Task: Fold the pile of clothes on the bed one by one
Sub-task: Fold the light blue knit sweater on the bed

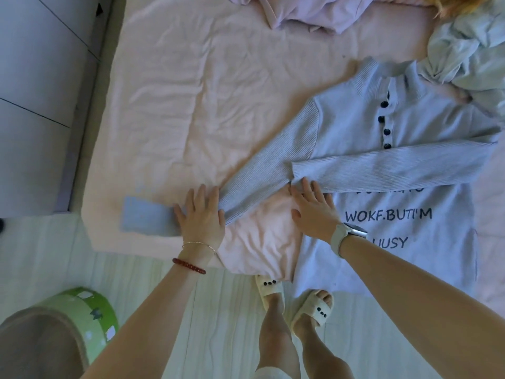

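**Op:** Grey ribbed knit, that's what I'm working: the sweater [382, 165] lies flat, face up, on the pink bed [169, 110], hem toward me at the near edge. 1 sleeve is already across the chest, just under the 4 dark buttons [384, 124].

**Spotter:** And the other one?

**Op:** That sleeve [262, 173] runs out diagonally to the bed's near corner. My left hand [200, 214] lies flat on it near the cuff, fingers straight, clenching nothing. My right hand [314, 209] is flat too, pressing at the sweater's side edge below the folded sleeve. Neither grip has taken hold.

**Spotter:** So which step?

**Op:** Sleeve-folding, I'd judge, half done. Next calls for pinching that cuff and carrying it over the chest while the right hand pins the body.

**Spotter:** Will it behave?

**Op:** Ribbing looks stretchy and limp, so probably it drapes without springing back. The sheet beneath is crumpled and may drag. A pale green garment [470, 50] and a lilac one [314, 12] wait, bunched, at the far side.
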`<state>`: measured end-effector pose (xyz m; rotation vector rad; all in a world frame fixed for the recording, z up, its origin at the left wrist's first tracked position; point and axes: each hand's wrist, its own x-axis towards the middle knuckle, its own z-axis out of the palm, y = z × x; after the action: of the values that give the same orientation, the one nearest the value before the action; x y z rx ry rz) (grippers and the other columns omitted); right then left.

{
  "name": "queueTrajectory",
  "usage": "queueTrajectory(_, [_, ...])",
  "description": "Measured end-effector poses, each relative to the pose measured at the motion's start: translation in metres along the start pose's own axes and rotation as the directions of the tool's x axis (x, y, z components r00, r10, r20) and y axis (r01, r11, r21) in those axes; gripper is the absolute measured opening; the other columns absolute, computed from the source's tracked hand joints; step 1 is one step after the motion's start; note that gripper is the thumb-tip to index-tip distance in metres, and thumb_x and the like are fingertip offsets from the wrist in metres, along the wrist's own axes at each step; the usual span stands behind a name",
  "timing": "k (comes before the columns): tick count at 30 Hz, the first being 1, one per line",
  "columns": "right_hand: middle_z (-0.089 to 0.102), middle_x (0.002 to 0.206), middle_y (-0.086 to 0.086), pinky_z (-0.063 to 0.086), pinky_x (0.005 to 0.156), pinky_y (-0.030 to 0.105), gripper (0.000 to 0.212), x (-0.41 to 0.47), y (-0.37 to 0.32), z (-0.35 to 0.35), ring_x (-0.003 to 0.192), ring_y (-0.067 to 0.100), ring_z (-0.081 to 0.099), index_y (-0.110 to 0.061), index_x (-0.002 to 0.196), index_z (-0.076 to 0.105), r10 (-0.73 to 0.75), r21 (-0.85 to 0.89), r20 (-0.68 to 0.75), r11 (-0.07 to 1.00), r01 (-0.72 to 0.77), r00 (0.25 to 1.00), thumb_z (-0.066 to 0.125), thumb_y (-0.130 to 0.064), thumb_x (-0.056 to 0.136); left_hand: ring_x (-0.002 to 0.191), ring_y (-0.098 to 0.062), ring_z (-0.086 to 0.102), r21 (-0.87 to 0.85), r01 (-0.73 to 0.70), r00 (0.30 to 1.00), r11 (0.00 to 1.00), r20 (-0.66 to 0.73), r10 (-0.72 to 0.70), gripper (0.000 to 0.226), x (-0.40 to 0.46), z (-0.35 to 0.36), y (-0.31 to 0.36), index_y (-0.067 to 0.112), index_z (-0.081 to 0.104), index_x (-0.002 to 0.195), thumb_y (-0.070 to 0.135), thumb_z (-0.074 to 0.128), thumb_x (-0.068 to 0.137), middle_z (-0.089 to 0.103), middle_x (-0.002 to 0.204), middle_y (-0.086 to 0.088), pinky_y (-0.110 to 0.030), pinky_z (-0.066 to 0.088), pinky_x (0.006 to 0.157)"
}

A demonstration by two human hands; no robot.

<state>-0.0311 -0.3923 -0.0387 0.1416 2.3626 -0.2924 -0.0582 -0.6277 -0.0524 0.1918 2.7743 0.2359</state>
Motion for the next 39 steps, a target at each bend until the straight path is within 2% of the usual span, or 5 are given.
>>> queueTrajectory(6, [-0.014, 0.156, 0.006, 0.001, 0.117, 0.047, 0.060, -0.002, -0.006, -0.003, 0.144, 0.026, -0.013, -0.026, 0.150, 0.000, 0.038, 0.041, 0.013, 0.998, -0.039, 0.999, 0.031, -0.028, 0.098, 0.124, -0.033, 0.035, 0.142, 0.110, 0.978, 0.984, 0.161, -0.132, 0.052, 0.007, 0.001, -0.021, 0.015, 0.041, 0.134, 0.031, 0.056, 0.087, 0.048, 0.126, -0.011, -0.057, 0.016, 0.106])
queueTrajectory(19, [0.054, 0.129, 0.006, 0.035, 0.098, 0.024, 0.036, -0.012, -0.046, -0.022, 0.120, 0.021, 0.048, -0.010, 0.127, 0.053, 0.004, 0.454, -0.308, 0.880, 0.143, 0.951, 0.051, -0.023, 0.094, 0.079, -0.018, 0.049, -0.750, 0.245, 0.944, 0.614, 0.041, -0.327, 0.025, 0.023, -0.073, -0.023, 0.008, 0.058, 0.084, 0.029, 0.068, 0.074, 0.056, 0.077, -0.003, -0.025, 0.036, 0.065])
queueTrajectory(25, [0.056, 0.088, 0.002, 0.055, 0.060, 0.030, 0.020, -0.008, -0.073, -0.068, 0.070, 0.019, 0.058, -0.020, 0.100, 0.050, -0.074, 0.943, 0.313, -0.092, -0.319, 0.947, 0.054, -0.037, 0.091, 0.087, -0.017, 0.060, -0.564, -0.264, 0.932, 0.783, 0.058, 0.357, 0.042, -0.034, -0.080, 0.039, 0.022, 0.062, 0.104, 0.044, 0.046, 0.073, 0.065, 0.098, 0.000, -0.025, 0.045, 0.078])
queueTrajectory(29, [0.050, 0.069, 0.003, 0.044, 0.043, 0.018, 0.014, -0.012, -0.067, -0.063, 0.055, 0.013, 0.051, -0.015, 0.083, 0.047, 0.098, 0.947, 0.310, 0.056, -0.317, 0.945, 0.049, -0.003, 0.088, 0.095, -0.008, 0.061, -0.649, -0.074, 0.857, 0.757, 0.347, 0.381, 0.045, -0.061, -0.069, 0.061, 0.016, 0.067, 0.107, 0.039, 0.048, 0.073, 0.066, 0.100, 0.010, -0.022, 0.047, 0.086])
queueTrajectory(39, [0.042, 0.072, 0.005, 0.045, 0.059, 0.035, 0.023, -0.055, 0.009, -0.036, 0.065, 0.017, 0.042, -0.008, 0.081, 0.043, 0.195, 0.909, 0.002, 0.408, -0.083, 0.981, 0.027, -0.009, 0.097, 0.119, -0.027, 0.049, -0.463, -0.237, 0.945, 0.854, 0.095, 0.314, 0.040, 0.013, -0.074, 0.096, 0.004, 0.051, 0.129, 0.007, 0.048, 0.089, 0.049, 0.130, -0.015, -0.023, 0.032, 0.099])
